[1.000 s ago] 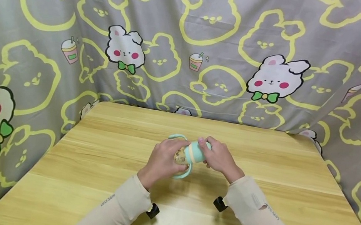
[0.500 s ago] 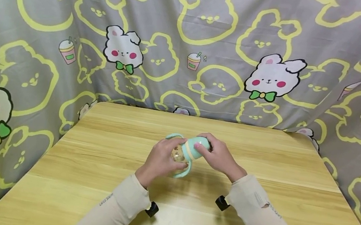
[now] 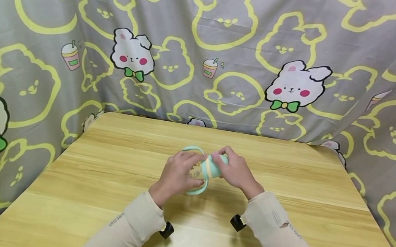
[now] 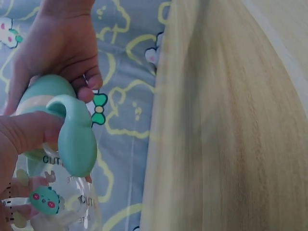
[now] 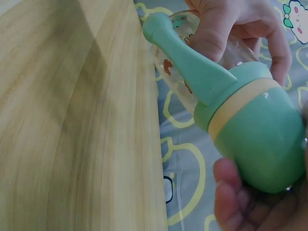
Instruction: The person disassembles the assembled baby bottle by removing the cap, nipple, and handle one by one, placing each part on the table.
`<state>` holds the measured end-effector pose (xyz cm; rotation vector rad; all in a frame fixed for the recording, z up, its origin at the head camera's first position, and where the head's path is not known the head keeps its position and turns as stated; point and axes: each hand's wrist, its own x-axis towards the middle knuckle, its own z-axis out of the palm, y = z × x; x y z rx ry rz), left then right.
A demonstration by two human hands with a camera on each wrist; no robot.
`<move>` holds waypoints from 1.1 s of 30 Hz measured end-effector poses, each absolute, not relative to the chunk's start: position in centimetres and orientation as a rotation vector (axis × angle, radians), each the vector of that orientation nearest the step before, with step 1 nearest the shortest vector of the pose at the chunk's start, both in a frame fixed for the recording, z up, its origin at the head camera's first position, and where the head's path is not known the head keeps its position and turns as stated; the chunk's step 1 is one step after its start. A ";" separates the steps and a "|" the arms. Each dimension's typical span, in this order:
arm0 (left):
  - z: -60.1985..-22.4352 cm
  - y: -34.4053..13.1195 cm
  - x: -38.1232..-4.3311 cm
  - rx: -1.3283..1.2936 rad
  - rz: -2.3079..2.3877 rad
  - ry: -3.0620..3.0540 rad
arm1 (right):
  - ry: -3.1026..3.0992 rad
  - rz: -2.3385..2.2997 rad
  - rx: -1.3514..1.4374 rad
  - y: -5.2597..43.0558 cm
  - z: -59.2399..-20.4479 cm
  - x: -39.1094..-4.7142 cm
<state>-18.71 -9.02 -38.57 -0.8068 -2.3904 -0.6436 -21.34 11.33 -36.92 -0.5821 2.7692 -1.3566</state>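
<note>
Left hand (image 3: 177, 173) curls its fingers and thumb round the clear bottle (image 3: 196, 172), while the right hand (image 3: 238, 171), across from it, grips the mint cap (image 3: 216, 167), so the bottle lies tilted between the two, above the bench (image 3: 291, 165). Working the cap well seems to call for a firm left hold that does not squeeze, the thumb braced by the mint handle (image 4: 78, 142) beside it, and a right-hand turn or pull in line with the bottle so neither end tips.
</note>
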 end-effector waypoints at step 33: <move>-38.5 -8.8 -19.3 -0.834 -0.791 -2.404 | 2.624 -1.502 -0.402 11.3 -36.7 -21.7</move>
